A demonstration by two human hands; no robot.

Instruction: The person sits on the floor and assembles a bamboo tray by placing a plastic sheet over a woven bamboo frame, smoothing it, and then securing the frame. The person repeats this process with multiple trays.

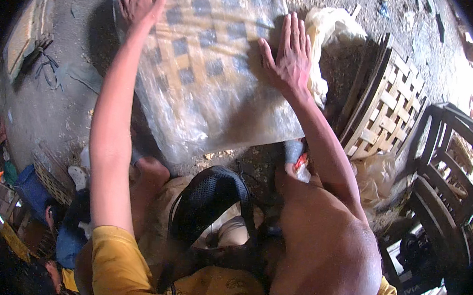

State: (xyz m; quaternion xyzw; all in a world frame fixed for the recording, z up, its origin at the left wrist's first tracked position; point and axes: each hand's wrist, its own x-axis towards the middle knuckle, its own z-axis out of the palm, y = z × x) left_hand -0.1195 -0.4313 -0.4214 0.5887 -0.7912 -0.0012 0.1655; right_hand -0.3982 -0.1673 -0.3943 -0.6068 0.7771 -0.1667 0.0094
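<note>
— With the hands, doing what?

— Resting both flat and wide open. Spreading the left hand [143, 6] over the far left edge of a large woven panel [211, 41], fingers fanned, thumb apart. Laying the right hand [293, 62] along the panel's right edge, fingers pointing to the far side, thumb stretching out to the left.

— Locating the panel where?

— Lying in the far middle, between the hands, over grey ground [88, 0]. Wearing a covering of cloudy clear plastic film [188, 138]. Showing pale strips through it, crossing in a lattice with dark squares between.

— Noticing what to the right?

— Seeing crumpled cream plastic [333, 25] just beside the right hand, then a pale woven lattice [387, 108] tilting farther right, then a dark slatted frame [449, 157] near the edge of view.

— And close to the body?

— Seeing a black mesh item [214, 192], kind hard to tell, between the bent legs. Finding the bare right knee [331, 247] at the near right and a yellow sleeve [116, 259] at the near left.
</note>
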